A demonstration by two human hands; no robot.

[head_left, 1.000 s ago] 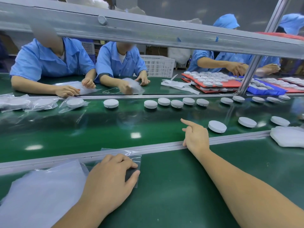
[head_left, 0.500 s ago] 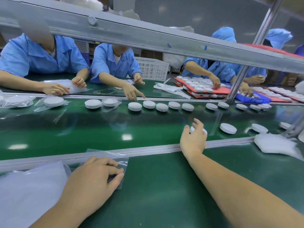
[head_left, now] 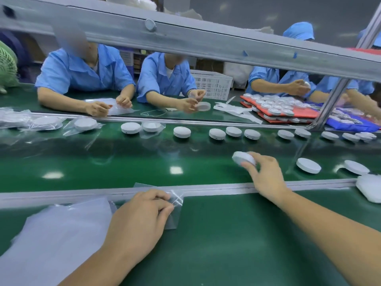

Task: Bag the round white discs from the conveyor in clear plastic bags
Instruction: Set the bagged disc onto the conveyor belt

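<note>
From my seat I see my right hand [head_left: 266, 176] reaching over the metal rail [head_left: 216, 187] onto the green belt [head_left: 123, 162]. Its fingers and thumb are curled round one white disc [head_left: 243, 158], which is tilted and looks lifted off the belt, though it is a bit blurred. My left hand [head_left: 140, 219] rests on the near surface [head_left: 237, 234] with its fingers bent over a clear bag [head_left: 175, 203], pinching the plastic near its right edge. The bag lies flat, and its top end overlaps the rail. Just left of that hand lies a pile of clear bags [head_left: 57, 234], spread across the surface.

Two more loose discs [head_left: 308, 165] sit flat on the belt to the right of my right hand, well apart from it. A row of discs [head_left: 182, 132] runs along the far edge of the belt. At the left end of that row lie discs already in bags [head_left: 85, 124]. A white foam pad [head_left: 371, 187] sits on the near surface at the right edge of view.

Across the belt, people in blue shirts [head_left: 82, 73] work with bags and discs at their own side. A red tray [head_left: 288, 112] full of discs sits to their right, and a white basket [head_left: 210, 84] stands behind them.
</note>
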